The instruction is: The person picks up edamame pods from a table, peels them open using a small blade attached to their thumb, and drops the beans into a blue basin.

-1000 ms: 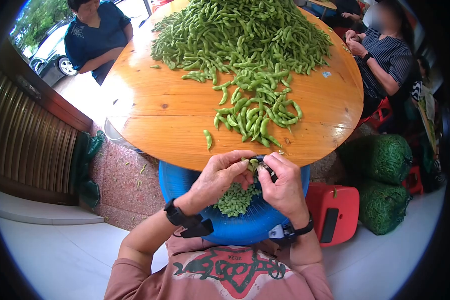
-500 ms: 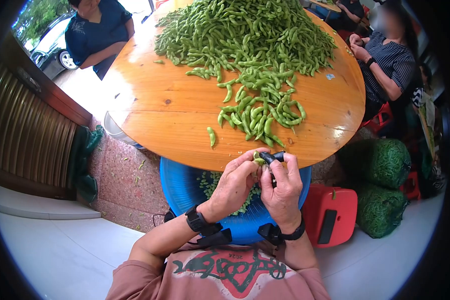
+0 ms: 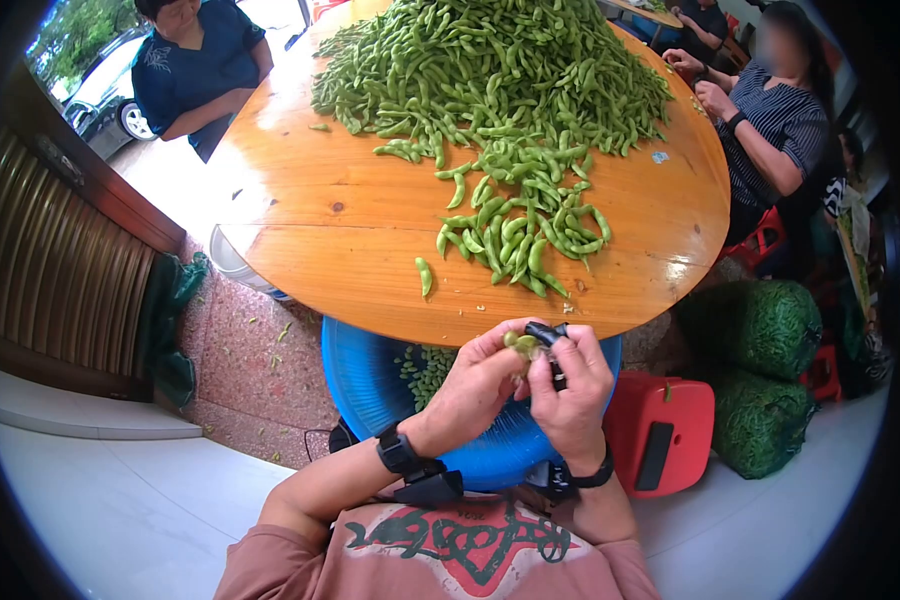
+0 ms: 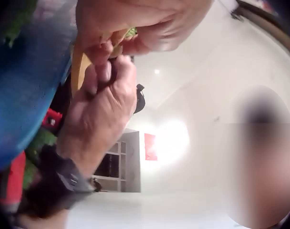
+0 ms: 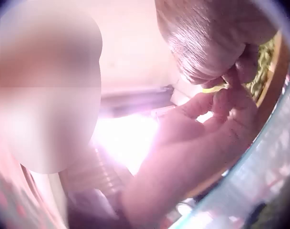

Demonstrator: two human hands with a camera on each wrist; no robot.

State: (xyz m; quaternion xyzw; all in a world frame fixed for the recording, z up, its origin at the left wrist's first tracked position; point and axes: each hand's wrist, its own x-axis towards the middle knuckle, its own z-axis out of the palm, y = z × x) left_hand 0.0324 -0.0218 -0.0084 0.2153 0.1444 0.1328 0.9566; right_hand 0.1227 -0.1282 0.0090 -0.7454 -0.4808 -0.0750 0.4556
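Head view: both hands meet at a green pod [image 3: 522,344] over the blue basin

The left hand [image 3: 473,388] pinches the pod between thumb and fingers, and the right hand [image 3: 573,392] grips it from the other side, so the two are together with fingertips close. Dark covers [image 3: 544,333] sit on fingers of the right hand. The pod is just off the near edge of the bench [image 3: 310,255], above the blue basin [image 3: 345,372], where loose green beans [image 3: 425,372] lie. Both wrist views are blurred, and the pod seems partly hidden there behind the fingers; whether it is split I cannot tell.

On the bench rises a large heap of pods [image 3: 495,75], trailing toward the near edge, with a single pod [image 3: 424,277] lying apart to the left of the trail. Right of the basin stands a red stool [image 3: 685,430], with filled green net sacks [image 3: 755,325] beyond it. Two other people are at opposite sides of the bench.
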